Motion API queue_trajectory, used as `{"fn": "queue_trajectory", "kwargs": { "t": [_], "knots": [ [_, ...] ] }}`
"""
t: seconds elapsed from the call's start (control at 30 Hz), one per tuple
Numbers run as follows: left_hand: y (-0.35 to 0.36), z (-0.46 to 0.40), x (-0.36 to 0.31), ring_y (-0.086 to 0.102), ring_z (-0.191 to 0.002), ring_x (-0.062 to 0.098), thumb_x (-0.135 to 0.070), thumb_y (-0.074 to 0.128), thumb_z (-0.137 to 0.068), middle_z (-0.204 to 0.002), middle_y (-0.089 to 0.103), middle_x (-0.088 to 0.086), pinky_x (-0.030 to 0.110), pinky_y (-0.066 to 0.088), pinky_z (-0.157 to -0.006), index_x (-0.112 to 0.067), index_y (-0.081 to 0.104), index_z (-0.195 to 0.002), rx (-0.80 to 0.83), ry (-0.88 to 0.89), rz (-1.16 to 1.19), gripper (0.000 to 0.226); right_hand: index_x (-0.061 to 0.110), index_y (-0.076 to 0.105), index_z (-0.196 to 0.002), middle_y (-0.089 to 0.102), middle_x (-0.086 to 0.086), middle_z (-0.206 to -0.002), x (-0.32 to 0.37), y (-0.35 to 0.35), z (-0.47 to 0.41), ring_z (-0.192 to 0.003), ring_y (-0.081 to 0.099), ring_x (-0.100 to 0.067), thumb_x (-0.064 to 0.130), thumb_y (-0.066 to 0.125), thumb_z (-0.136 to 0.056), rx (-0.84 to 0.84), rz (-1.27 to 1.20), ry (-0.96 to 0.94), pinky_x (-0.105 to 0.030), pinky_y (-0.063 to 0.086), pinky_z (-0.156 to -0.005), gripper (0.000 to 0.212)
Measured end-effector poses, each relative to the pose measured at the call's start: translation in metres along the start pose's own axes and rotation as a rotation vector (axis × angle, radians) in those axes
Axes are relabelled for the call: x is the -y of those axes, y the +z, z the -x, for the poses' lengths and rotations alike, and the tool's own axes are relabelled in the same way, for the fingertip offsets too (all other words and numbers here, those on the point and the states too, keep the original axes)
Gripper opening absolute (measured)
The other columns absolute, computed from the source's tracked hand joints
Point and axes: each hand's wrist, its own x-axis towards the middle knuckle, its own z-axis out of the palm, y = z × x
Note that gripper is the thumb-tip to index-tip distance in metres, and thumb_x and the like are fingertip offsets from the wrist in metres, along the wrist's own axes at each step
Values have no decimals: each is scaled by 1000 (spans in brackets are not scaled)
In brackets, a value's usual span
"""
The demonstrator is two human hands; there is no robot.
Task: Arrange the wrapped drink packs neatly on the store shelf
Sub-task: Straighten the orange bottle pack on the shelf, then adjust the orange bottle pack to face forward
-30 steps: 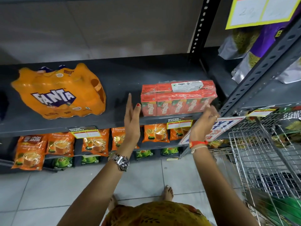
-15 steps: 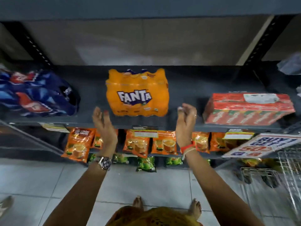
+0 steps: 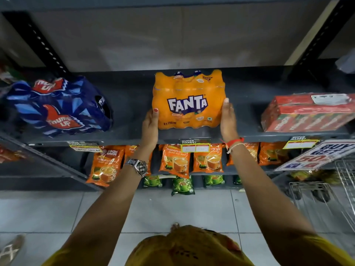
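Observation:
An orange Fanta pack [image 3: 189, 99] stands upright in the middle of the dark grey shelf [image 3: 132, 96]. My left hand [image 3: 149, 125] presses flat against its left side and my right hand [image 3: 228, 120] against its right side, so both hands clasp it. A blue Thums Up pack [image 3: 57, 106] lies tilted at the shelf's left end. A red Maaza carton pack [image 3: 309, 114] sits at the right end, angled slightly. Wide gaps separate the three packs.
Below the shelf hang orange tea pouches [image 3: 175, 160] and green pouches [image 3: 182, 185]. A promo sign [image 3: 315, 154] sticks out at the right, above a wire shopping cart [image 3: 343, 181]. Perforated shelf posts [image 3: 40, 41] rise at both sides. The floor is tiled.
My view and both hands swung left from the red Maaza pack to the Fanta pack. The hands have risen from the shelf edge and closed onto the Fanta pack's sides.

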Motion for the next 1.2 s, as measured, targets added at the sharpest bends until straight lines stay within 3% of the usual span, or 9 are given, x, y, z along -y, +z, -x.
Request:
{"fn": "queue_trajectory", "kwargs": {
  "t": [0.13, 0.3, 0.5, 0.67, 0.83, 0.9, 1.03, 1.13, 1.2],
  "knots": [
    [3, 13, 5, 60, -97, 2, -34, 36, -96, -125, 60, 9, 8, 51, -74, -10, 45, -129, -60, 6, 9, 42, 20, 46, -132, 58, -8, -132, -3, -4, 7, -117, 60, -20, 69, 28, -86, -18, 14, 16, -44, 49, -102, 70],
    [2, 31, 5, 60, -89, -3, -34, 36, -96, -116, 60, 6, 4, 48, -69, -5, 44, -129, -73, 0, 13, 45, 28, 48, -119, 58, -6, -128, -10, -9, 19, -114, 59, -17, 52, 27, -98, -26, -4, 11, -38, 49, -100, 38],
    [5, 35, 6, 61, -80, -15, -28, 34, -98, -111, 61, 3, 4, 48, -69, -3, 46, -125, -91, 12, -1, 39, 21, 48, -121, 59, -7, -127, -10, -11, 25, -110, 60, -16, 54, 30, -96, -16, -21, -3, -32, 50, -95, 45],
    [3, 35, 3, 60, -90, -5, -31, 35, -97, -118, 61, 6, 11, 53, -78, -5, 45, -126, -89, 9, 2, 40, 25, 46, -121, 60, -1, -122, -5, -12, 31, -105, 61, -10, 47, 30, -100, -27, -14, 0, -21, 51, -86, 34],
    [-11, 47, 11, 49, -121, 8, -32, 40, -96, -136, 49, 2, 5, 42, -90, -12, 40, -135, -220, 52, 55, 44, 10, 50, -114, 57, -7, -113, -27, 4, 58, -100, 59, -14, 28, 46, -99, -412, -146, -112, -28, 51, -88, 24],
    [-31, 49, 20, 48, -124, 11, -32, 40, -95, -135, 50, 3, 16, 40, -100, -14, 43, -132, -304, 62, 77, 41, 10, 51, -108, 57, -16, -110, -42, 27, 75, -97, 58, -20, 21, 46, -98, -480, -120, -99, -32, 49, -85, 16],
    [-100, 44, 33, 55, -115, 24, -31, 41, -94, -120, 58, 11, 38, 45, -100, -10, 50, -121, -536, 77, 124, 35, 29, 52, -91, 58, -20, -100, -60, 98, 115, -92, 57, -25, 32, 44, -93, -261, -28, -115, -35, 46, -84, 9],
    [-166, 32, 29, 53, -106, 21, -22, 41, -95, -119, 53, 20, 35, 44, -95, 1, 44, -125, -729, 108, 113, 38, 11, 50, -81, 49, -18, -82, -48, 161, 130, -80, 51, -26, 80, 37, -71, -150, 53, 28, -43, 44, -91, 71],
    [-211, 18, 29, 51, -101, 5, -14, 42, -95, -114, 47, 14, 21, 42, -93, 6, 39, -125, -816, 160, 76, 37, 16, 54, -91, 55, -14, -90, -31, 201, 130, -86, 56, -24, 55, 41, -87, 8, 162, -120, -52, 47, -88, 41]
  ]
}}
